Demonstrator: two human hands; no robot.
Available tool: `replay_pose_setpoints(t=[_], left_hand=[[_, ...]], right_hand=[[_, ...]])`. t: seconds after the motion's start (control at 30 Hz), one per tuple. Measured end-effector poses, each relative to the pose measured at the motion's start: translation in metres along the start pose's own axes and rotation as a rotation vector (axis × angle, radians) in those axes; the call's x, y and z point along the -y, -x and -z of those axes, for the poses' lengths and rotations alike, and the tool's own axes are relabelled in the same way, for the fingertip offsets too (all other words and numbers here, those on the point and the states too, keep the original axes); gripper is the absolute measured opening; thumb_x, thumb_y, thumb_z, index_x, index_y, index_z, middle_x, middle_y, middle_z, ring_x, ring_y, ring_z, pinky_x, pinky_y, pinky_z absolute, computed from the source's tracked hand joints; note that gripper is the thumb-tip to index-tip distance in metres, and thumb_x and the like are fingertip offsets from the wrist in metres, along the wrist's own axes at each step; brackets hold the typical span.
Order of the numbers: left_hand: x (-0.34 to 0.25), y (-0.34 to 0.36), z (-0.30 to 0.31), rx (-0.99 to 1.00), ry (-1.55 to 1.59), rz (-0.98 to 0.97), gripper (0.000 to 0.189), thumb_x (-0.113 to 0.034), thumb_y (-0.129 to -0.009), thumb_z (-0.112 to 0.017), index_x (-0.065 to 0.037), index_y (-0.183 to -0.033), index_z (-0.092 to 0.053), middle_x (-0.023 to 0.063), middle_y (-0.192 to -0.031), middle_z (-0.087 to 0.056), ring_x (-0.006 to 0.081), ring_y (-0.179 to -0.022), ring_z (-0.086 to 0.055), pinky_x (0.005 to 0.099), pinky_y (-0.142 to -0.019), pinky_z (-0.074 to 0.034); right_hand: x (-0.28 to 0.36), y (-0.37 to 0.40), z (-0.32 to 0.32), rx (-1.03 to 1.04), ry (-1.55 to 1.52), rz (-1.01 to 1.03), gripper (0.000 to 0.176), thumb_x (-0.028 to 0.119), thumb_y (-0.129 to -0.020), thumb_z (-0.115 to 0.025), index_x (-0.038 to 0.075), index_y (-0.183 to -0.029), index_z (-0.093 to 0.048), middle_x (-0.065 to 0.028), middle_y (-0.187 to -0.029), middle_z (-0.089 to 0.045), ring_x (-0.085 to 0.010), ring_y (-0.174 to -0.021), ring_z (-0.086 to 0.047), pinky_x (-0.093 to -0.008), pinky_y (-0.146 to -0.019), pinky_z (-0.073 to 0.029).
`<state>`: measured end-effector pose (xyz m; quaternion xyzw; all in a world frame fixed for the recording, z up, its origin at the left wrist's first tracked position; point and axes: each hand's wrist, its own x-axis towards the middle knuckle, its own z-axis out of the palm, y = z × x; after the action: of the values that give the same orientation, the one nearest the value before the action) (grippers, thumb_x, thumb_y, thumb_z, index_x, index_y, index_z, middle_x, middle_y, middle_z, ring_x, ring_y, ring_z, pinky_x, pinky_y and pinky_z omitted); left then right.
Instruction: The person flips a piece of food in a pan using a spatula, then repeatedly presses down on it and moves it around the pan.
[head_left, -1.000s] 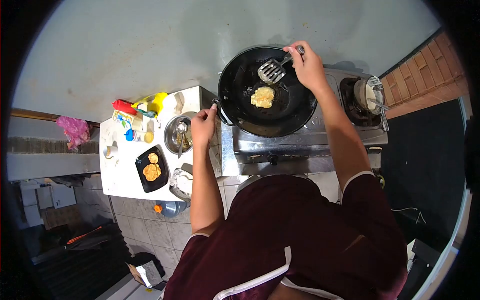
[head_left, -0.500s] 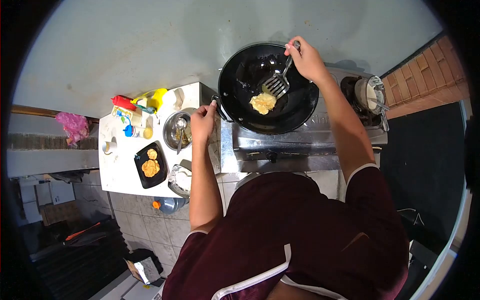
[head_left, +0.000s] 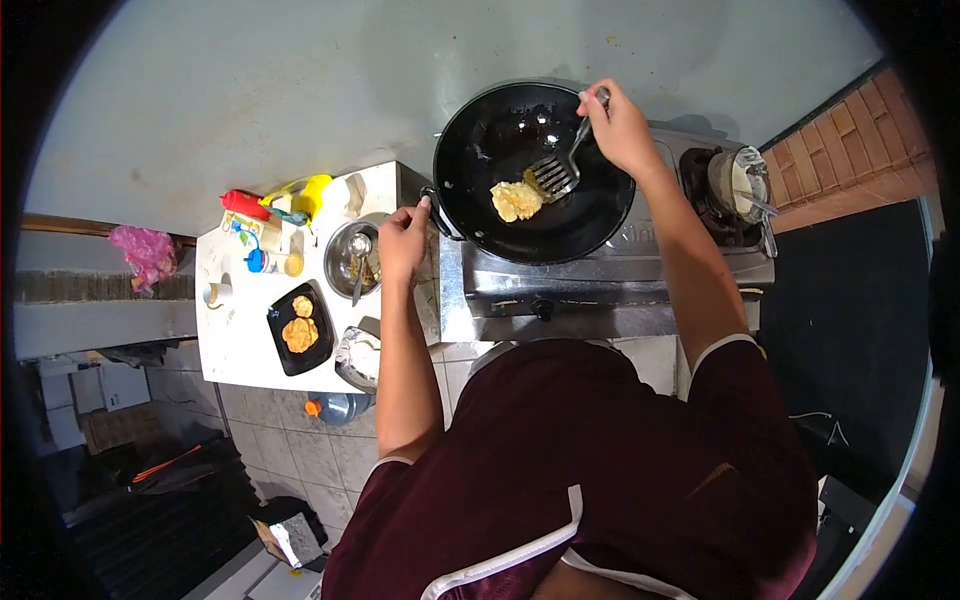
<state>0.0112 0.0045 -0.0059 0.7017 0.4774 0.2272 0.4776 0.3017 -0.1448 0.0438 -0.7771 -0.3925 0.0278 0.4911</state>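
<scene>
A black wok [head_left: 590, 225] sits on the gas stove, with a pale yellow fritter [head_left: 516, 201] left of its middle. My right hand [head_left: 620, 130] is closed round the handle of a slotted spatula [head_left: 556, 176]. The spatula's slotted head touches or nearly touches the fritter's right edge. At the wok's left side, my left hand [head_left: 402, 245] is closed on the loop handle [head_left: 443, 222], thumb uppermost; its fingers are partly hidden. Just left of that hand stands a steel bowl [head_left: 337, 262] with a spoon [head_left: 359, 272] in it.
On the white table [head_left: 235, 340] are a black plate [head_left: 285, 350] with fried pieces, a red-capped bottle [head_left: 243, 205], a blue-capped bottle [head_left: 275, 262] and a foil-like container [head_left: 358, 357]. A pot [head_left: 738, 185] stands on the right burner. A water jug [head_left: 340, 408] is on the floor.
The fritter has shifted slightly left and up in the wok. My right hand has moved a little right and down with the spatula. My left hand keeps its hold.
</scene>
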Motion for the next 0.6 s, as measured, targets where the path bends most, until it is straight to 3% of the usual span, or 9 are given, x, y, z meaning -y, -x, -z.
replay_pose_setpoints(t=[0.1,0.3,0.37,0.6], left_hand=[[-0.001,0.0,-0.001,0.005,0.024,-0.015,0.039,-0.034,-0.087,-0.062,0.001,-0.071,-0.061,-0.0023,-0.057,-0.049,0.0067,-0.056,-0.039,0.0236,-0.052,-0.034],[-0.007,0.002,0.001,0.015,0.001,0.008,0.039,-0.033,-0.087,-0.063,0.002,-0.071,-0.061,-0.0021,-0.057,-0.049,0.0067,-0.056,-0.039,0.0239,-0.052,-0.034],[-0.006,0.002,0.0,0.02,0.035,-0.006,0.039,-0.034,-0.087,-0.063,0.002,-0.07,-0.061,-0.0014,-0.057,-0.049,0.0073,-0.056,-0.039,0.0242,-0.053,-0.035],[-0.005,0.001,0.0,0.003,0.012,-0.006,0.041,-0.034,-0.087,-0.063,0.002,-0.068,-0.059,-0.0002,-0.057,-0.049,0.0082,-0.057,-0.04,0.0245,-0.054,-0.035]], right_hand=[[-0.001,0.002,-0.002,0.067,-0.052,-0.002,0.02,0.023,-0.091,-0.052,0.003,-0.096,-0.051,-0.0087,-0.076,-0.067,-0.0187,-0.063,-0.06,-0.0313,-0.064,-0.046],[-0.001,0.008,-0.004,0.025,0.012,-0.089,0.021,0.022,-0.091,-0.052,0.001,-0.095,-0.052,-0.0097,-0.076,-0.067,-0.0214,-0.065,-0.062,-0.0324,-0.066,-0.047],[-0.004,0.01,-0.004,-0.077,-0.01,-0.119,0.021,0.024,-0.092,-0.051,0.003,-0.093,-0.052,-0.0076,-0.077,-0.066,-0.0159,-0.069,-0.059,-0.0302,-0.067,-0.045],[0.004,0.016,-0.001,-0.104,0.018,-0.082,0.02,0.023,-0.092,-0.052,0.002,-0.093,-0.052,-0.0092,-0.076,-0.066,-0.0186,-0.068,-0.061,-0.0316,-0.066,-0.046]])
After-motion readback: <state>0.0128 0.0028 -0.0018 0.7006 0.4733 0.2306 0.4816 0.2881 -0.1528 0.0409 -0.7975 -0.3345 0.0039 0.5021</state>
